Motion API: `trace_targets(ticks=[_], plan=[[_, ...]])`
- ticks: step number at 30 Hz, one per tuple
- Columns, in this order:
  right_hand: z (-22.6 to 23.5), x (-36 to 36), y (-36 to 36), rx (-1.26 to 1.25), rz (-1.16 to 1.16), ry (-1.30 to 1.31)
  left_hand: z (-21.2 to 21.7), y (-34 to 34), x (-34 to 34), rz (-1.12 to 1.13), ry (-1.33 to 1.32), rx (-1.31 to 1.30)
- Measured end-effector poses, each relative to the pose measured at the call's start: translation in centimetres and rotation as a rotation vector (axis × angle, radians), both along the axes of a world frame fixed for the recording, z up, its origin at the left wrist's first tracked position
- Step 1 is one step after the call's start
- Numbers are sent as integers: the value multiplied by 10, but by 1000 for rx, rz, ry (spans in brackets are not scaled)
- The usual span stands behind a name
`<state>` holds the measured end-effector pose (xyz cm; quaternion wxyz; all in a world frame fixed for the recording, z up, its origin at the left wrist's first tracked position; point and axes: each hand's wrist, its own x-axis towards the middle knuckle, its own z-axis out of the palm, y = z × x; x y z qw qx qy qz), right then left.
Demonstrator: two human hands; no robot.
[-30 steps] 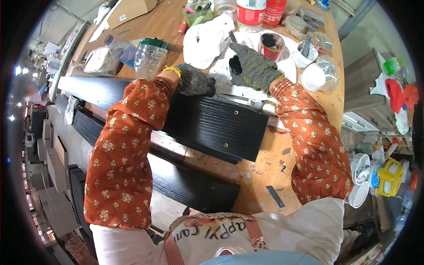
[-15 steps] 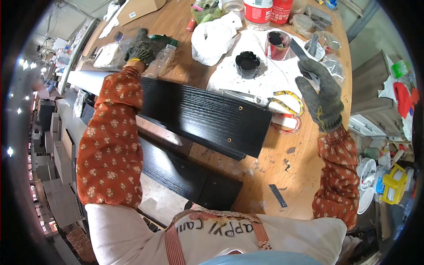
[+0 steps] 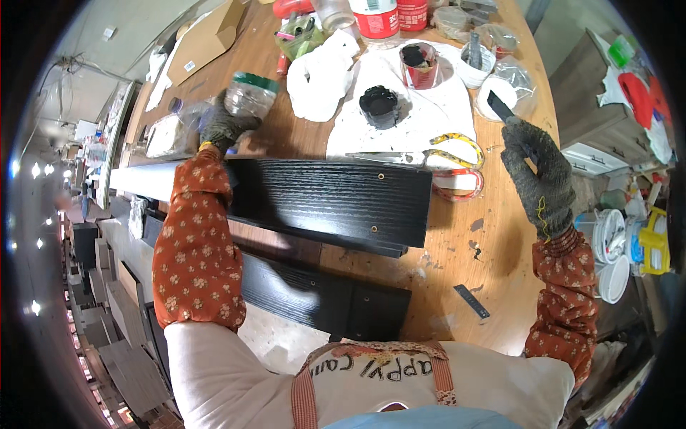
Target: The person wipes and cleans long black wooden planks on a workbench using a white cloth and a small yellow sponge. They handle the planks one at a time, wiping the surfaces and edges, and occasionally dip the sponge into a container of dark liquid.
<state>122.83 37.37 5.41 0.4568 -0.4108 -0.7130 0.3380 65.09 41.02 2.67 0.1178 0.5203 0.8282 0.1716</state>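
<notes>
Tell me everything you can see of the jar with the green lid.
The jar looks like clear plastic, with a wide round body and a broad green lid on it. The gloved left hand grips its lower part, hiding the base. The lid end points away from the person, slightly right. It is beyond the black board, left of the white cloth bundle and apart from it. Blur hides whether it touches the table or holds anything.

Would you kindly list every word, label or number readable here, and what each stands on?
I'm not copying wording out, but print shows here:
White top: large dark lettering.
Red-and-white container and red container: printed lettering.
Brown cardboard piece: tiny white label, unreadable.
Small black ruler: markings too small to read.
</notes>
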Motion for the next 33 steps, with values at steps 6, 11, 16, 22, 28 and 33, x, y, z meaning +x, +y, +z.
trace_targets(ticks=[6, 11, 16, 22, 28, 33], plan=[[0, 8, -18, 48, -57, -58, 114, -21, 126, -391, 650, 59], [-7, -7, -15, 119, -34, -83, 128, -11, 214, -820, 1125, 168], [-11, -6, -24, 162, 4, -7, 89, 19, 261, -894, 1224, 38], [-14, 6, -28, 149, -28, -47, 68, 31, 314, -866, 1036, -276], [-18, -5, -16, 31, 46, 71, 40, 32, 290, -1305, 1118, 377], [-20, -26, 1, -168, 74, 248, 84, -19, 282, -1543, 962, 376]])
